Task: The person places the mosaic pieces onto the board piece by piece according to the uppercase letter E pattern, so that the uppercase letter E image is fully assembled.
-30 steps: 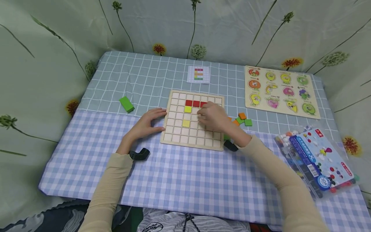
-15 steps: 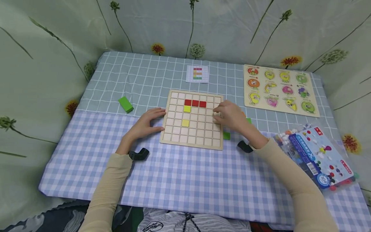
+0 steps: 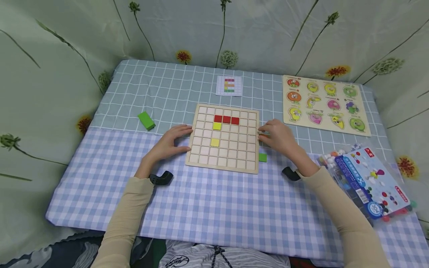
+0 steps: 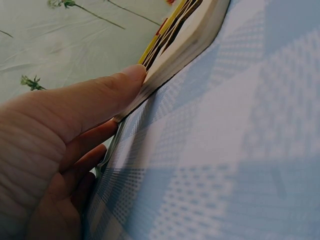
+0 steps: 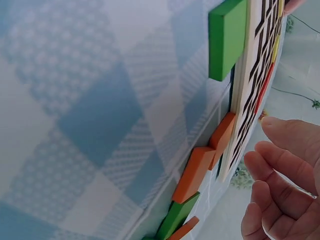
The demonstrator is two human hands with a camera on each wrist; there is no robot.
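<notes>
A wooden grid board [image 3: 234, 160] lies mid-table with three red tiles [image 3: 226, 119] in a row and two yellow tiles [image 3: 217, 126] set in it. My left hand [image 3: 183, 139] rests against the board's left edge. In the left wrist view its thumb [image 4: 100, 95] presses the board's side [image 4: 190, 35]. My right hand [image 3: 268, 136] hovers just right of the board, fingers relaxed and holding nothing. Its fingers [image 5: 282, 165] hang over loose orange tiles [image 5: 197, 172]. A green tile [image 3: 262, 157] [image 5: 227, 37] lies beside the board's right edge.
A pattern card [image 3: 229, 85] lies behind the board. A green block [image 3: 146, 120] sits to the left. A fruit peg puzzle [image 3: 325, 105] is at the back right, a bagged bead set [image 3: 366, 182] at the front right. Flowered cloth walls surround the table.
My right hand has drawn back from over the board's squares to the loose tiles at its right side. The left hand and board have stayed put.
</notes>
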